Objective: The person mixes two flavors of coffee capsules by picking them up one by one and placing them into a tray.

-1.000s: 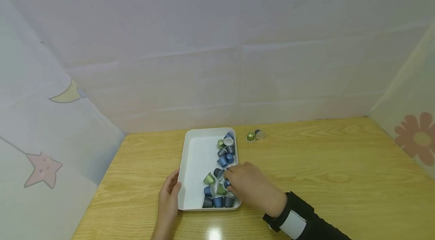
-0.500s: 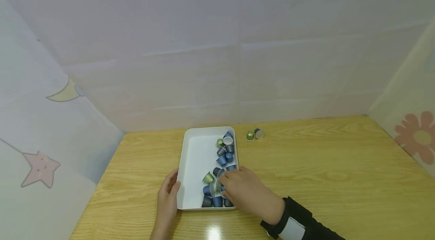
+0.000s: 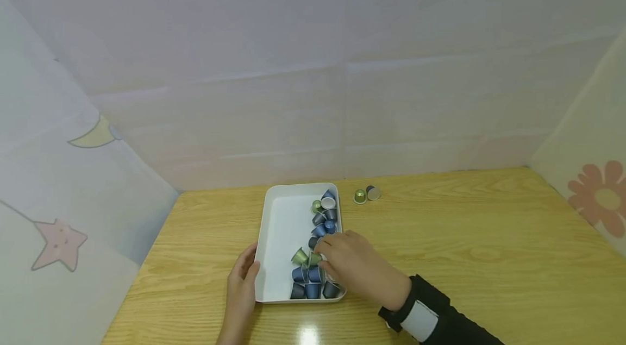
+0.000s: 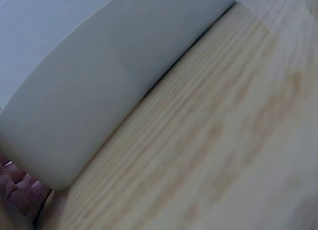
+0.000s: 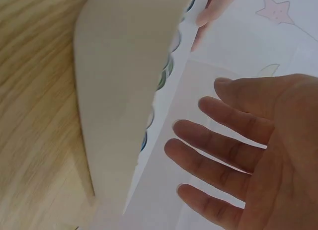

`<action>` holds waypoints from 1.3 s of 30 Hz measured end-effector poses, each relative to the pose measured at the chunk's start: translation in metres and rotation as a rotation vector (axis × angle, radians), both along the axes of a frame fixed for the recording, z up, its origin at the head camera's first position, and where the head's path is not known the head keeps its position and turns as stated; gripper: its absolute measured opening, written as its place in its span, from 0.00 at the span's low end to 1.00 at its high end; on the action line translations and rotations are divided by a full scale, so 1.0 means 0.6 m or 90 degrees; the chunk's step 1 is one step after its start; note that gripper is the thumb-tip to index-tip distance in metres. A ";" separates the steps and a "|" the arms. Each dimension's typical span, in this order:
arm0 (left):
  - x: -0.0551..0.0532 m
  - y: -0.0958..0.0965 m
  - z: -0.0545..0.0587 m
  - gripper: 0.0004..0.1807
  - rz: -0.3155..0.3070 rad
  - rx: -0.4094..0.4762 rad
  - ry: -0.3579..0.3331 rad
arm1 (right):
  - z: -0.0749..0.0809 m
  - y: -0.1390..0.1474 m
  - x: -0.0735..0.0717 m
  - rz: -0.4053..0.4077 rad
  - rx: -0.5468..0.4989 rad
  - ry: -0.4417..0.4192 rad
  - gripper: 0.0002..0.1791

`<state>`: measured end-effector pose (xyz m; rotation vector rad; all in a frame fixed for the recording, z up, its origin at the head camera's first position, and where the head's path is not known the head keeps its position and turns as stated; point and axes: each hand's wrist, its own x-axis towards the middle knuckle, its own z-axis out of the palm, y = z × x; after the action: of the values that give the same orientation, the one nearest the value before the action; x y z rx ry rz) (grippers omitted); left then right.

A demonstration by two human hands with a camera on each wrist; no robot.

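Note:
A white rectangular tray [image 3: 281, 225] lies on the wooden table, with blue, green and dark coffee capsules along its right side and near end. My left hand [image 3: 241, 285] holds the tray by its left edge near the front corner, thumb at the rim. Over the tray's right rim, my right hand [image 3: 354, 266] reaches among the capsules, its fingertips right beside a green capsule [image 3: 314, 259] and a blue capsule [image 3: 315, 274]. The right wrist view shows that hand's fingers [image 5: 213, 160] loosely spread, with nothing between them. Part of the capsule row is hidden under the hand.
A green capsule [image 3: 360, 196] and a dark capsule with a pale lid [image 3: 373, 193] stand on the table beyond the tray's right far corner. Pale fabric walls [image 3: 342, 89] close off the back and both sides of the wooden table [image 3: 464, 225].
Near the tray's front, a blue capsule has come to lie beside another blue one. A green capsule has shifted away from me. The right hand has moved slightly; the left stays put.

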<state>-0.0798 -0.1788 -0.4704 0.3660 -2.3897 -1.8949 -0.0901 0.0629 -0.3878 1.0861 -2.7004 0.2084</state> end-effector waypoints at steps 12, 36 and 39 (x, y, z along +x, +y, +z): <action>-0.003 -0.001 -0.003 0.21 0.001 -0.001 0.014 | -0.010 0.021 -0.031 -0.062 -0.044 0.093 0.14; -0.001 0.000 -0.004 0.22 -0.003 0.002 0.018 | -0.050 0.128 -0.118 -0.124 -0.006 0.070 0.11; -0.001 -0.001 -0.005 0.22 0.003 -0.001 0.020 | -0.056 0.141 -0.135 -0.135 0.020 0.064 0.12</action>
<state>-0.0802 -0.1797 -0.4733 0.3383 -2.3683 -1.8831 -0.1710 0.1476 -0.4213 0.7878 -2.7105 0.0739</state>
